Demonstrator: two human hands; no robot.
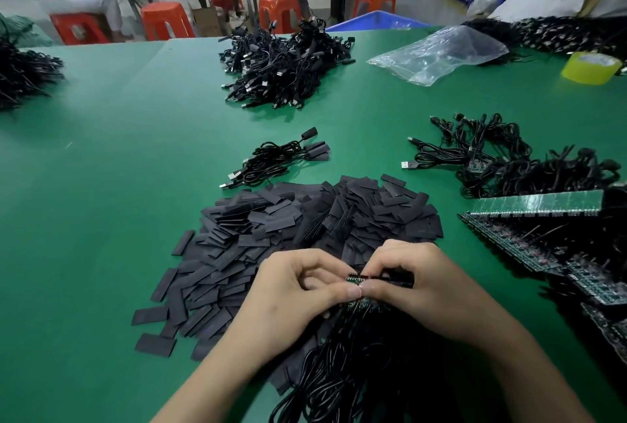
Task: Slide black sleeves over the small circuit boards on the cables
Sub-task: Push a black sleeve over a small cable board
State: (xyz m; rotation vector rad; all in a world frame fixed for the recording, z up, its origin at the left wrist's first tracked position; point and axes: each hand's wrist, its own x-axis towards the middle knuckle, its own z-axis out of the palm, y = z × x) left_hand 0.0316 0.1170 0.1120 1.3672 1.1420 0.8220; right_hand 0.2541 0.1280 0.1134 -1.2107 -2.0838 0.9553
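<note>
In the head view, a small circuit board (354,278) is pinched in the curled fingers of the left hand (295,290), seemingly to steady it. A black sleeve (398,282) is gripped by the right hand (420,281) and held against the board. The sleeve pile (305,219) is kept just beyond, within reach.

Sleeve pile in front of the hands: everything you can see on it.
The sleeve pile is a loose heap of flat, matt black rectangular strips, looking like flattened tubing, lying on the green table mat. It is thickest mid-heap, with singles scattered at its left edge. The left hand and right hand, pinching a circuit board, cover its near edge.
</note>
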